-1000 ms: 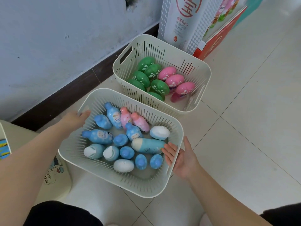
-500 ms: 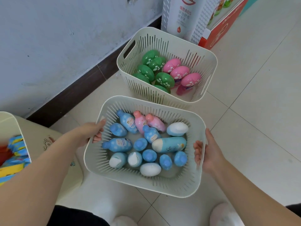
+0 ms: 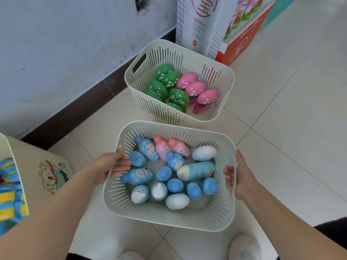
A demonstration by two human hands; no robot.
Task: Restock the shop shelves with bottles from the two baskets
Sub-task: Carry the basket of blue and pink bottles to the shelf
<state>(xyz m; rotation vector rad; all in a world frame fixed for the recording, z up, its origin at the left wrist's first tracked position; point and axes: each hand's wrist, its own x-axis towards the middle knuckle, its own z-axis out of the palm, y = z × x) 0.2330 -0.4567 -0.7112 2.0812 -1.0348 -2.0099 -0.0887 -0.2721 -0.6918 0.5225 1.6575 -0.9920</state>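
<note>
I hold the near white slotted basket (image 3: pixel 169 220) above the floor by both side handles. My left hand (image 3: pixel 112 164) grips its left rim, fingers curled through the handle slot. My right hand (image 3: pixel 237 175) grips the right rim the same way. Inside lie several blue bottles (image 3: pixel 138 176), two pink bottles (image 3: pixel 162 150) and a long teal and white bottle (image 3: pixel 196 170). The far white basket (image 3: pixel 225 94) stands on the floor by the wall, holding several green-capped bottles (image 3: pixel 170 79) and three pink-capped bottles (image 3: pixel 195 89).
A shop display stand (image 3: pixel 202 25) with a red base (image 3: pixel 242 45) rises behind the far basket. A cream bin (image 3: pixel 37 166) with a bear picture and colourful packs sits at left. A dark skirting (image 3: pixel 90 98) runs along the wall. Tiled floor spreads to the right.
Both hands have closed round the near basket's handles, and the basket has come up off the floor towards me. The far basket has not moved.
</note>
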